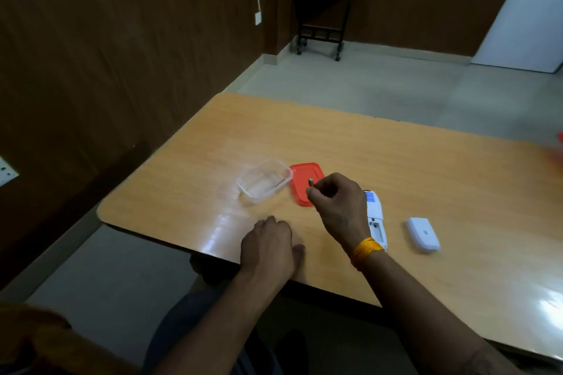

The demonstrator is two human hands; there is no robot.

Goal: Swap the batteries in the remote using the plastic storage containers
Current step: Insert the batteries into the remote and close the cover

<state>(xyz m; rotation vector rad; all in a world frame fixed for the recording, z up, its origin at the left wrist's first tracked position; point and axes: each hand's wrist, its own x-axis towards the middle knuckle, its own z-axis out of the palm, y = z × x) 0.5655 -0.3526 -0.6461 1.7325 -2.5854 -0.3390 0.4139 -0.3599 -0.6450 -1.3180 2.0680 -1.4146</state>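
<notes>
A clear plastic container (264, 184) stands open on the wooden table (396, 167), with its red lid (300, 183) lying flat just to its right. My right hand (335, 201) hovers over the lid's near edge, fingers pinched on a small battery (310, 182) whose metal end points up. Behind that hand the white remote (376, 216) lies face down, its battery bay open. The remote's white battery cover (423, 234) rests apart to the right. My left hand (269, 245) lies palm down on the table near the front edge, holding nothing.
A blurred red thing (560, 143) shows at the table's far right edge. A dark wheeled side table (326, 15) stands by the wood-panelled back wall. The table's front edge runs just under my left wrist.
</notes>
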